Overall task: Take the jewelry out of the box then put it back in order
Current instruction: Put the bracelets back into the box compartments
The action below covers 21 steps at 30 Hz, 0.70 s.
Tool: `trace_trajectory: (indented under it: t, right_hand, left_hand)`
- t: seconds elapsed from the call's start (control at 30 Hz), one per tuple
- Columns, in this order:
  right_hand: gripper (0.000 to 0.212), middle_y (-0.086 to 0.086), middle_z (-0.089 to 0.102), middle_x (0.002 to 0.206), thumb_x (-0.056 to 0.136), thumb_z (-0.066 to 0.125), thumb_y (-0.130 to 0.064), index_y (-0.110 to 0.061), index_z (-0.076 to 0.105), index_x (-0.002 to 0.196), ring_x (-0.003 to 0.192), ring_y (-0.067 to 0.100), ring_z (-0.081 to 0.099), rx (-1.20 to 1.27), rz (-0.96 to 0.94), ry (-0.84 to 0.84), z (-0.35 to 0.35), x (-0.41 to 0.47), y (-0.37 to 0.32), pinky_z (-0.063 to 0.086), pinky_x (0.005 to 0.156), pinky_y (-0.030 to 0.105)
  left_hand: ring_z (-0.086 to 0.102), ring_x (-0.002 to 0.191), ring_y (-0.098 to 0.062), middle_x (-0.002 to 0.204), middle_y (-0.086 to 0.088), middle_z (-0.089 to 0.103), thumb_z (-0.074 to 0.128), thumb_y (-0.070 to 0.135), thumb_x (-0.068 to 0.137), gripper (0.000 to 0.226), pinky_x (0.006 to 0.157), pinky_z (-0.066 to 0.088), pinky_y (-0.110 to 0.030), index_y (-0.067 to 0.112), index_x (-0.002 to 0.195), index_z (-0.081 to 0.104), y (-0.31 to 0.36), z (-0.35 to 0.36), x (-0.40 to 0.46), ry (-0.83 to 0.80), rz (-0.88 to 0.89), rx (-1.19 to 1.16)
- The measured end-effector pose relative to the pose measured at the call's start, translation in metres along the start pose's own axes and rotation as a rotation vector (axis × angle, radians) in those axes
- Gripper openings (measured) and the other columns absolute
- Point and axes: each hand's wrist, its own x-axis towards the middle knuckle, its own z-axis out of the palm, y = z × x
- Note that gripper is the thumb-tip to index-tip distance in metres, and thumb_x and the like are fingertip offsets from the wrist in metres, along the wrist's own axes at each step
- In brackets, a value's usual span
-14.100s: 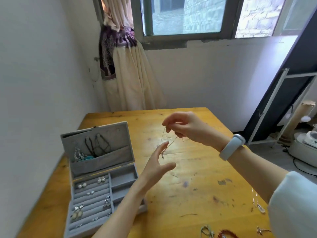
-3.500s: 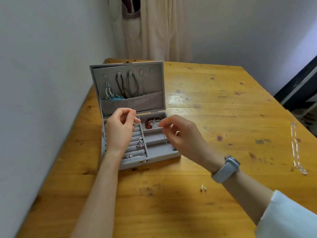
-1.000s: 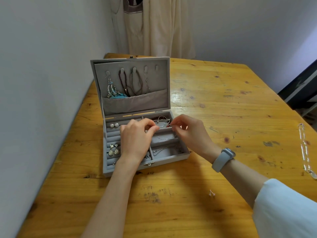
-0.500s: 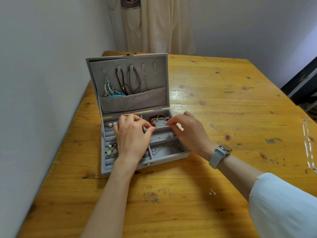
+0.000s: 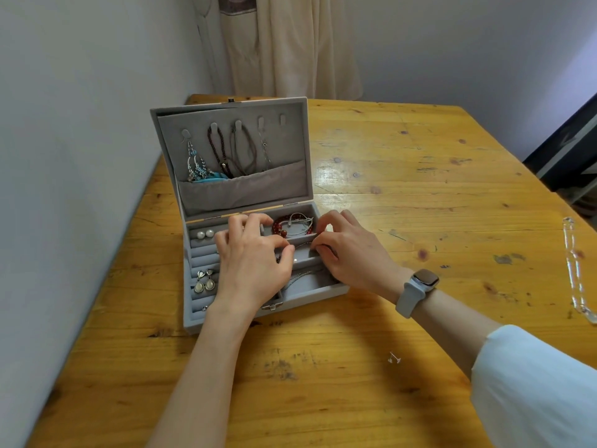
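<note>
1. Fingers of both hands are curled over the middle right compartment of the box (image 5: 226, 320). The left hand (image 5: 250, 265) bends its fingertips toward its thumb as if pinching; the right hand (image 5: 347, 250) does likewise. A thin chain (image 5: 305, 244) runs between them, but it is too small to tell whether either hand really holds it.
2. At the far left of the tray, two pearl studs (image 5: 205, 234) sit in the farthest ring slot.
3. Nearer in the same slotted section lie two teardrop earrings (image 5: 204, 282), side by side.
4. The box stands open on the table (image 5: 420, 195), close to the left wall (image 5: 71, 156). Its lid (image 5: 232, 150) is upright.
5. Inside the lid, blue-and-silver earrings (image 5: 195, 164) hang from the leftmost hook, and dark cords (image 5: 231, 150) from the next hooks, their ends tucked into the lid's pocket.
6. The far right compartment holds a red bead bracelet (image 5: 279, 226) with a silver chain on it.
7. The near right compartment holds another thin chain (image 5: 298, 278), partly hidden by the left hand.
8. A small stud (image 5: 394, 358) lies on the table, near and to the right of the box.
9. The right wrist wears a watch (image 5: 420, 291) with a grey strap.
10. A clear chain (image 5: 573, 270) lies at the table's right edge, well apart from the box.
</note>
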Motion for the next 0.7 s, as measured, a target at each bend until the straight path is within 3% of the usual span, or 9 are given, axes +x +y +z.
trace_trajectory:
  t: [0.17, 0.37, 0.6, 0.7]
  right_hand:
    - [0.021, 0.002, 0.051, 0.116, 0.091, 0.048, -0.018, -0.013, 0.066, 0.101, 0.106, 0.016, 0.042, 0.077, 0.006, 0.014, 0.002, -0.006, 0.001, 0.041, 0.073, 0.023]
    - [0.024, 0.003, 0.054, 0.118, 0.088, 0.051, -0.008, -0.013, 0.061, 0.109, 0.112, 0.016, 0.047, 0.318, 0.073, 0.098, -0.004, -0.034, 0.005, 0.041, 0.091, 0.026]
    - [0.022, -0.003, 0.061, 0.093, 0.086, 0.053, -0.001, -0.012, 0.065, 0.1, 0.088, 0.006, 0.053, 0.414, 0.321, 0.194, -0.031, -0.099, 0.017, 0.038, 0.081, 0.016]
    - [0.02, 0.0, 0.064, 0.087, 0.085, 0.053, 0.001, -0.009, 0.067, 0.095, 0.083, 0.013, 0.055, 0.376, 0.379, 0.221, -0.036, -0.135, 0.021, 0.036, 0.074, 0.007]
  left_hand:
    - [0.022, 0.126, -0.021, 0.134, 0.002, 0.043, 0.051, 0.038, 0.089, 0.026, 0.096, 0.016, -0.038, 0.026, 0.103, 0.069, -0.003, 0.004, -0.002, -0.073, 0.022, 0.045]
    - [0.041, 0.116, -0.022, 0.112, -0.002, 0.059, 0.054, 0.03, 0.084, 0.021, 0.094, 0.023, -0.038, 0.019, 0.087, 0.071, 0.006, 0.002, -0.002, 0.058, 0.083, -0.074]
    - [0.053, 0.098, -0.016, 0.101, -0.002, 0.061, 0.063, 0.017, 0.084, 0.017, 0.087, 0.045, -0.03, 0.013, 0.1, 0.068, 0.062, -0.002, -0.04, 0.003, 0.24, -0.318]
    - [0.052, 0.085, -0.005, 0.098, 0.008, 0.055, 0.061, 0.029, 0.086, 0.022, 0.077, 0.045, -0.021, 0.02, 0.106, 0.065, 0.085, 0.0, -0.068, -0.216, 0.229, -0.467]
